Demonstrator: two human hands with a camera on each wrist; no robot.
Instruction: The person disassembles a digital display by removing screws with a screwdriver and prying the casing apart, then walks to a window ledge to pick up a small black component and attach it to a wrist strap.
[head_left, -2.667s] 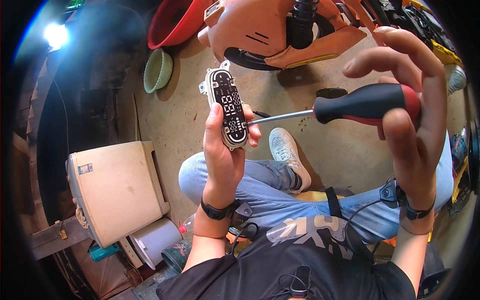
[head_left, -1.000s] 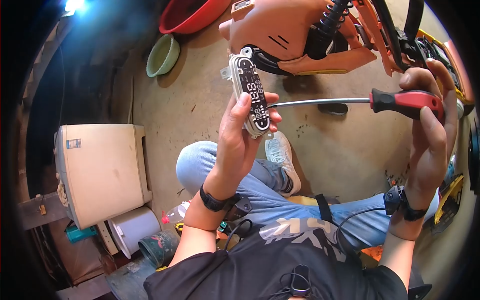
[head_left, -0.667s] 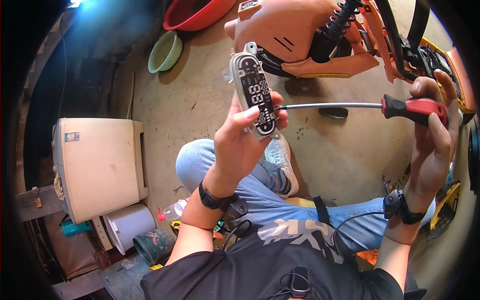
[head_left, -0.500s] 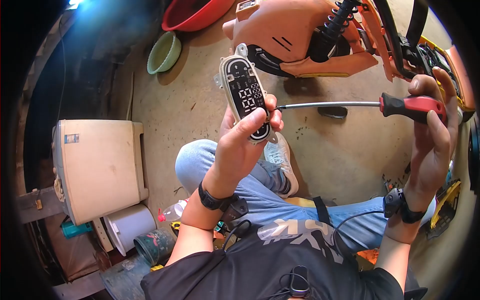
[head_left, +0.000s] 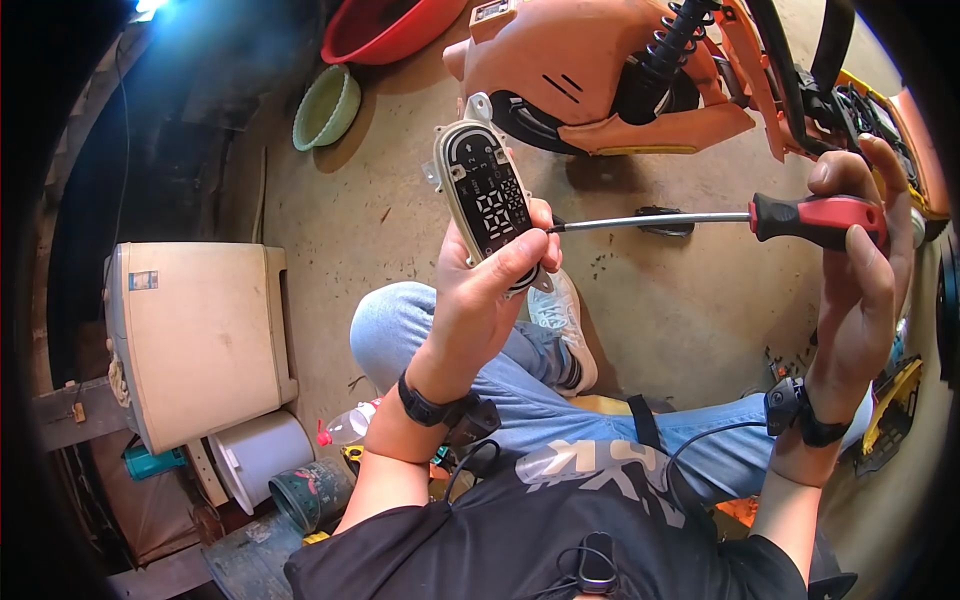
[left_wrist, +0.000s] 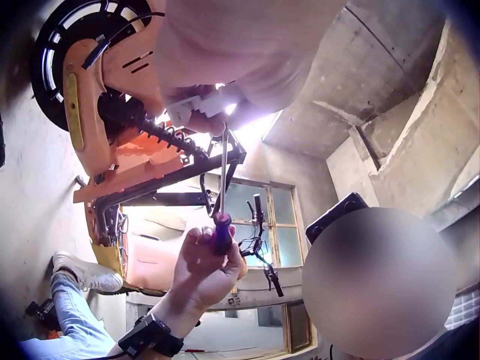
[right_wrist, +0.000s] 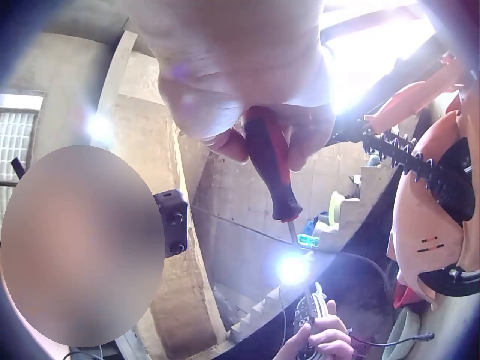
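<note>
My left hand (head_left: 478, 300) grips an oval digital display unit (head_left: 480, 185) with a black face, white segment digits and a pale rim with mounting tabs. Its thumb lies across the lower part of the face. In my right hand (head_left: 862, 265) is a screwdriver (head_left: 815, 222), its red and black handle pinched by thumb and fingers. The long metal shaft points left, and its dark tip sits right at the left thumb and fingertips beside the display's edge. From the right wrist view, the screwdriver handle (right_wrist: 270, 161) slants down toward the left hand (right_wrist: 330, 341).
Ahead on the floor stands an orange scooter body (head_left: 570, 70) with a coil shock absorber (head_left: 668, 60). A red basin (head_left: 385, 30) and a pale green basin (head_left: 328, 108) lie at the upper left. A cream box (head_left: 200, 345) and a white bucket (head_left: 262, 455) stand to the left.
The screwdriver tip has come off the display's face to its right edge. My right hand has drawn back to the right. The left thumb has slid over the lower face toward the tip.
</note>
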